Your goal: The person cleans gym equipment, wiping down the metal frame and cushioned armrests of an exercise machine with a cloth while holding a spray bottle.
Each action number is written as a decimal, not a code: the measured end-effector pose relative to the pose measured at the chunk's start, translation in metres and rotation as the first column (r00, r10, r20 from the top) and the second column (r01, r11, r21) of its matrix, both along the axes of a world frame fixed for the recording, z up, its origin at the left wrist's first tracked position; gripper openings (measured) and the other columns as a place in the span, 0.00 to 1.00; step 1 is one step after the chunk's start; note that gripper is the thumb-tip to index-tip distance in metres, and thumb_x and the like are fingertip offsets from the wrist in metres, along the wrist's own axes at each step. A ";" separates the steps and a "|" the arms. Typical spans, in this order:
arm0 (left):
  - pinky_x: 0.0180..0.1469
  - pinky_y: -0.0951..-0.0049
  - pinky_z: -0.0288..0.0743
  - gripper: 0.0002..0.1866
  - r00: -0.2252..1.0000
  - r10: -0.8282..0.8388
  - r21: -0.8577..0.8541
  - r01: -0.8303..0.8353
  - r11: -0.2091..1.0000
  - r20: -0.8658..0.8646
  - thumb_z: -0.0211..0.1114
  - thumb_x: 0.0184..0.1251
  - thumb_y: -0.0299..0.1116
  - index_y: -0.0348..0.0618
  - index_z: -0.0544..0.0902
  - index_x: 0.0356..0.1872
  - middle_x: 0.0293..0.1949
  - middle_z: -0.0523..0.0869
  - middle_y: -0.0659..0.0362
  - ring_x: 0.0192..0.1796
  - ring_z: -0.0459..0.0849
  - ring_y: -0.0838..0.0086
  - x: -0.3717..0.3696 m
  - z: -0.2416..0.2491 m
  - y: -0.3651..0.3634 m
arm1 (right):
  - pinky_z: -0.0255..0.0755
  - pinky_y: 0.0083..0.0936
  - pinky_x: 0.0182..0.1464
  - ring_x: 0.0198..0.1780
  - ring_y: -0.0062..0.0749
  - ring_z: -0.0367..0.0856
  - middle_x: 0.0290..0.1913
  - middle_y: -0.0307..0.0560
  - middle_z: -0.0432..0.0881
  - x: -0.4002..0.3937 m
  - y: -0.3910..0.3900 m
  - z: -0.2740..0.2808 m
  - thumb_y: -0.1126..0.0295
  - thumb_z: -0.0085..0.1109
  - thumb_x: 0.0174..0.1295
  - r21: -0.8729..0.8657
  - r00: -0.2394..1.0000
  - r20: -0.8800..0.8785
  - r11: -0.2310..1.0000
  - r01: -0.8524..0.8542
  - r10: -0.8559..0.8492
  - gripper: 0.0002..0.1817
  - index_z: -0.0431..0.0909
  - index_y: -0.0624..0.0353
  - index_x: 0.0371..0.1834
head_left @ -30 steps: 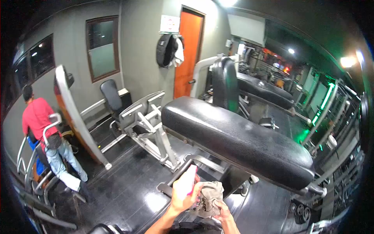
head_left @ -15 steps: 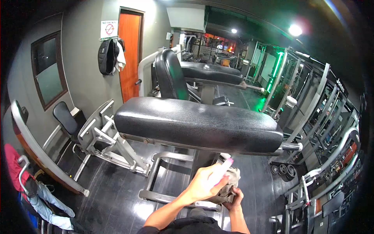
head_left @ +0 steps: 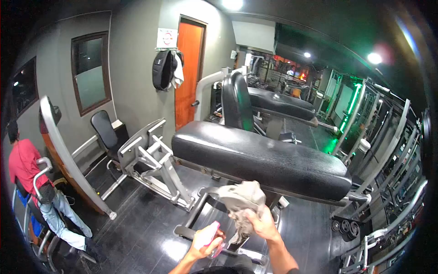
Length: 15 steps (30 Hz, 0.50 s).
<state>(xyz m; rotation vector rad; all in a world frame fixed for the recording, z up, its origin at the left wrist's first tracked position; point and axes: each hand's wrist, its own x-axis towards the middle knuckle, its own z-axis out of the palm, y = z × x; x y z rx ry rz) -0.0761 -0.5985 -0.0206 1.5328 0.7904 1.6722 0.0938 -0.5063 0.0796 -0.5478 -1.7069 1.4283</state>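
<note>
My left hand [head_left: 200, 243] is wrapped round a white-and-pink spray bottle [head_left: 211, 232], low in front of my body. Its lower part is mostly hidden by my fingers. To the right and a little higher, my right hand [head_left: 264, 224] grips a crumpled grey cloth [head_left: 244, 194], which hangs down in folds. The cloth overlaps the lower front edge of a long black padded cushion [head_left: 260, 157] on a gym machine. Light shines off the cushion's top.
Grey machine frames [head_left: 157, 157] stand to the left, beside a small black seat [head_left: 106, 128]. A person in a red shirt [head_left: 25, 162] is at the far left. Weight plates [head_left: 345, 228] lie on the right floor. Behind the cushion rises a black backrest [head_left: 236, 100].
My view has swung left. The cloth has come up toward the cushion in my right hand, while my left hand with the bottle has dropped and moved away from it.
</note>
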 end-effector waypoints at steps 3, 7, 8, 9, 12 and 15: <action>0.32 0.78 0.75 0.08 0.988 0.077 -0.086 -0.065 0.994 0.133 0.58 0.61 0.20 0.30 0.76 0.41 0.31 0.83 0.53 0.26 0.79 0.78 -0.004 -0.006 -0.019 | 0.67 0.32 0.59 0.55 0.46 0.75 0.55 0.56 0.74 -0.060 0.015 0.054 0.80 0.58 0.54 0.697 1.000 0.001 0.717 0.020 -0.028 0.24 0.71 0.61 0.57; 0.30 0.78 0.75 0.08 0.987 0.131 -0.164 -0.115 0.980 0.093 0.58 0.61 0.20 0.30 0.75 0.40 0.31 0.83 0.53 0.26 0.79 0.77 -0.004 0.001 -0.032 | 0.62 0.39 0.64 0.61 0.44 0.69 0.60 0.50 0.70 -0.156 0.026 0.097 0.68 0.53 0.51 0.988 0.923 -0.132 0.026 0.151 -0.362 0.21 0.76 0.48 0.52; 0.30 0.78 0.75 0.07 0.983 0.176 -0.143 -0.167 0.976 0.051 0.58 0.61 0.20 0.30 0.75 0.40 0.32 0.83 0.52 0.26 0.80 0.77 -0.003 0.002 -0.032 | 0.61 0.40 0.63 0.59 0.42 0.68 0.57 0.47 0.71 -0.179 0.036 0.100 0.69 0.55 0.49 0.982 0.905 -0.180 -0.116 0.146 -0.384 0.19 0.77 0.50 0.47; 0.29 0.78 0.74 0.07 0.976 0.217 -0.120 -0.215 0.969 0.009 0.58 0.61 0.21 0.30 0.75 0.40 0.32 0.82 0.52 0.27 0.80 0.77 -0.001 0.003 -0.031 | 0.56 0.46 0.66 0.62 0.44 0.66 0.58 0.48 0.71 -0.201 0.053 0.091 0.65 0.53 0.51 0.973 0.886 -0.165 -0.217 0.075 -0.434 0.18 0.76 0.54 0.48; 0.29 0.78 0.74 0.07 0.970 0.242 -0.071 -0.243 0.968 -0.015 0.58 0.61 0.21 0.31 0.76 0.40 0.32 0.83 0.52 0.27 0.80 0.77 0.005 0.006 -0.029 | 0.53 0.48 0.68 0.64 0.48 0.64 0.58 0.54 0.72 -0.235 0.072 0.061 0.64 0.51 0.53 0.929 0.770 -0.055 -0.315 -0.193 -0.635 0.20 0.77 0.60 0.48; 0.29 0.77 0.75 0.08 0.978 0.189 -0.062 -0.184 0.981 0.087 0.59 0.61 0.23 0.32 0.75 0.41 0.32 0.83 0.52 0.27 0.80 0.76 0.007 0.003 -0.028 | 0.53 0.48 0.68 0.64 0.49 0.65 0.58 0.58 0.72 -0.230 0.075 0.052 0.63 0.50 0.53 0.865 0.672 -0.031 -0.356 -0.352 -0.740 0.21 0.77 0.62 0.48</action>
